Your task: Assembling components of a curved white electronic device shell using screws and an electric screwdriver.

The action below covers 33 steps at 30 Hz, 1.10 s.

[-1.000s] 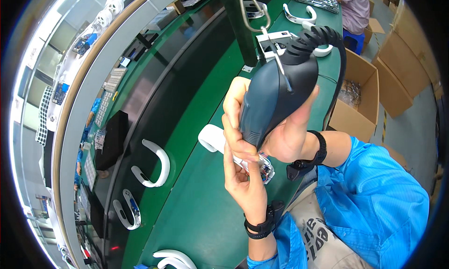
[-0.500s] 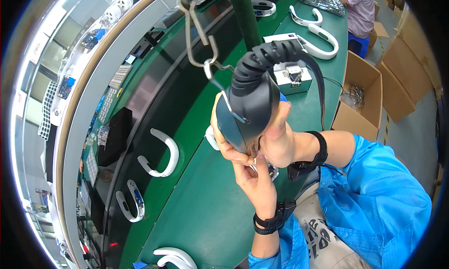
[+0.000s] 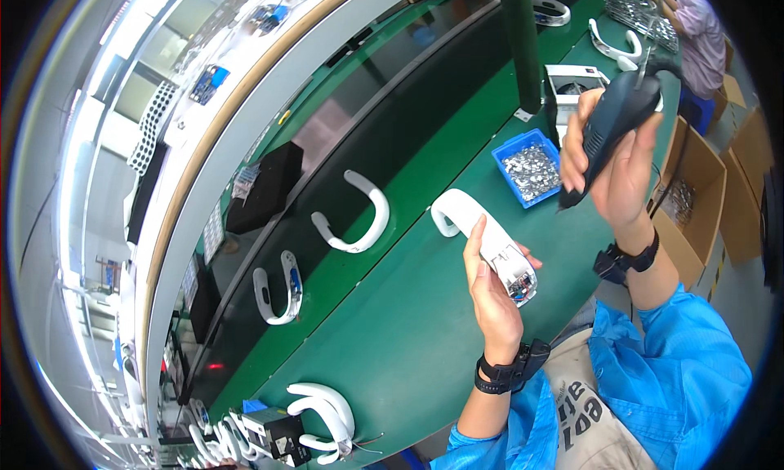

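Note:
My left hand (image 3: 494, 311) is closed around a white curved neckband housing (image 3: 478, 221). The housing's near end is open and shows a small circuit board (image 3: 520, 286) with wires. My right hand (image 3: 625, 176) grips a dark electric screwdriver (image 3: 614, 119), raised over the bench and apart from the housing. The driver's narrow end points down and left, while its cable end is blurred. Between the housing and the screwdriver stands a blue bin (image 3: 509, 182) full of small metal parts.
Other white neckbands (image 3: 377, 225) lie on the green bench (image 3: 392, 331) and moving belt area to the left. A dark green post (image 3: 519, 45) rises beyond the bin. Cardboard boxes (image 3: 702, 168) stand on the right, and a co-worker (image 3: 702, 37) sits at the far right.
My right hand has lifted the screwdriver up and right, away from the housing, uncovering the housing and the blue bin. My head view has shifted, and the metal hook is out of sight.

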Each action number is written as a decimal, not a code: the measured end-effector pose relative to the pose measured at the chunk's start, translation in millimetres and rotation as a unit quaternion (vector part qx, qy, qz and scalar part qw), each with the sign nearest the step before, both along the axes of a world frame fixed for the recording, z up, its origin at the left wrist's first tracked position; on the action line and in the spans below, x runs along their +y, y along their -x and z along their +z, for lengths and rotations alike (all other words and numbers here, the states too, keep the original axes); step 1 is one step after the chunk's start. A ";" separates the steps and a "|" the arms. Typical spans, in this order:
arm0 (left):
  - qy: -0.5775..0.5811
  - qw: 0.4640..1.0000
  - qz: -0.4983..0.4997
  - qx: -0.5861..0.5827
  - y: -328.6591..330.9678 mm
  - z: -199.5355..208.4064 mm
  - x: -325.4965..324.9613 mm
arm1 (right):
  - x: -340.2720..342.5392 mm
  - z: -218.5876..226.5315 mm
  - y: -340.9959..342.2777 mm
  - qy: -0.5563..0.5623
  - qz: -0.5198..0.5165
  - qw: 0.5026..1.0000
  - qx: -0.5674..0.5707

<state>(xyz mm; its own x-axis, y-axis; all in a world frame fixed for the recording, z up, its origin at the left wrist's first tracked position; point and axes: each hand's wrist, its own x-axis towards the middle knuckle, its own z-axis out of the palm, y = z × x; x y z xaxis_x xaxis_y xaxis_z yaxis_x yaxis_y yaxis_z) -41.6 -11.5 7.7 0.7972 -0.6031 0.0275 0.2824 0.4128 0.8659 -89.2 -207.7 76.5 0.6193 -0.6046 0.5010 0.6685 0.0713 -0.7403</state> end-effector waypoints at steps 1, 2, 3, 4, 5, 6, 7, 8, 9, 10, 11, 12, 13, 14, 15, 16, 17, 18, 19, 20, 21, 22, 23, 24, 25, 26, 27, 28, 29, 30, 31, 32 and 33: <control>0.028 0.999 -0.006 0.026 -0.3 -0.1 1.7 | -8.3 -13.6 4.9 0.003 -0.024 0.999 0.029; 0.030 0.999 -0.028 0.024 -2.9 -1.8 4.2 | -22.9 -30.0 14.6 0.022 0.036 0.999 0.024; 0.029 0.999 -0.026 0.025 -2.7 -0.6 5.8 | -22.5 -36.8 15.5 0.021 0.038 0.999 0.026; 0.040 0.998 -0.022 0.037 -1.8 1.4 6.9 | -19.9 -42.1 17.0 0.077 -0.068 0.992 0.072; 0.053 0.997 -0.018 0.048 -1.3 2.3 8.2 | -17.2 -48.3 20.1 0.132 -0.173 0.969 0.117; 0.053 0.997 -0.024 0.053 0.1 4.1 11.2 | -14.7 -55.9 29.5 0.127 -0.239 0.954 0.131; 0.029 0.998 -0.004 0.063 0.2 4.2 13.0 | -2.9 -59.1 30.4 0.128 -0.244 0.952 0.136; 0.006 0.997 0.015 0.074 0.1 4.0 15.8 | 16.8 -60.1 29.7 0.090 -0.320 0.932 0.146; 0.011 0.998 -0.003 0.066 -0.9 0.0 22.1 | 33.7 -58.6 37.3 0.053 -0.398 0.903 0.153; 0.010 0.997 -0.022 0.073 -1.8 4.2 26.0 | 49.4 -56.9 54.8 0.108 -0.340 0.915 0.190; 0.006 0.996 -0.043 0.078 -1.5 7.2 28.1 | 64.4 -56.6 72.1 0.157 -0.281 0.919 0.227; 0.006 0.997 -0.039 0.062 2.4 11.7 30.9 | 82.4 -40.8 76.8 0.243 -0.217 0.912 0.249; 0.004 0.997 -0.050 0.065 3.5 11.9 33.5 | 101.4 -25.3 72.1 0.324 -0.148 0.895 0.269; -0.002 0.997 -0.041 0.069 4.0 14.9 37.4 | 117.4 -19.4 68.1 0.333 -0.126 0.891 0.281; -0.007 0.997 -0.033 0.072 4.4 18.5 41.5 | 130.5 -14.0 64.2 0.341 -0.104 0.887 0.292; 0.001 0.996 -0.037 0.077 6.2 21.2 43.2 | 137.4 -12.2 60.1 0.337 -0.115 0.886 0.296; 0.000 0.996 -0.048 0.076 7.0 23.4 43.9 | 142.7 -11.7 56.1 0.361 -0.129 0.872 0.303; 0.008 0.996 -0.043 0.082 7.0 24.6 45.7 | 147.3 -11.8 54.4 0.385 -0.139 0.859 0.309; 0.016 0.995 -0.036 0.087 6.5 26.0 48.1 | 151.4 -10.7 55.1 0.382 -0.144 0.858 0.311; 0.036 0.993 -0.051 0.096 4.0 28.5 52.2 | 155.4 -9.7 55.4 0.399 -0.144 0.854 0.303; 0.037 0.993 -0.054 0.095 3.7 29.6 54.7 | 158.0 -8.1 56.8 0.418 -0.141 0.848 0.294; 0.017 0.997 -0.053 0.060 3.1 29.7 56.9 | 158.6 -7.2 58.0 0.408 -0.151 0.858 0.273; -0.003 0.998 -0.050 0.025 2.3 30.2 58.9 | 158.4 -7.8 60.2 0.409 -0.152 0.857 0.273; 0.011 0.999 -0.043 0.029 3.6 34.3 59.2 | 158.4 -10.3 64.6 0.404 -0.146 0.864 0.263; 0.011 0.999 -0.043 0.032 4.8 36.5 59.5 | 157.6 -11.8 68.7 0.400 -0.140 0.870 0.253; -0.019 0.999 -0.038 0.014 6.0 38.1 59.9 | 154.6 -8.3 72.7 0.426 -0.146 0.855 0.256; -0.048 0.998 -0.035 -0.003 6.3 41.0 60.9 | 157.5 -2.2 76.5 0.427 -0.146 0.855 0.257; -0.047 0.998 -0.035 -0.002 6.9 44.4 62.3 | 161.2 4.5 80.5 0.266 -0.037 0.902 0.337; -0.059 0.998 -0.038 0.001 7.5 47.9 63.8 | 164.6 8.5 82.9 0.092 0.073 0.908 0.401; -0.070 0.997 -0.043 0.002 7.7 50.0 64.6 | 167.3 4.5 81.3 -0.033 0.134 0.924 0.357; -0.069 0.997 -0.046 0.003 7.4 50.7 65.0 | 168.6 7.5 80.3 -0.033 0.131 0.924 0.358; -0.077 0.996 -0.040 0.008 7.0 50.8 65.3 | 169.0 12.3 77.8 -0.076 0.139 0.922 0.354; -0.087 0.996 -0.033 0.012 6.2 50.9 66.6 | 169.9 15.0 75.9 -0.120 0.149 0.918 0.348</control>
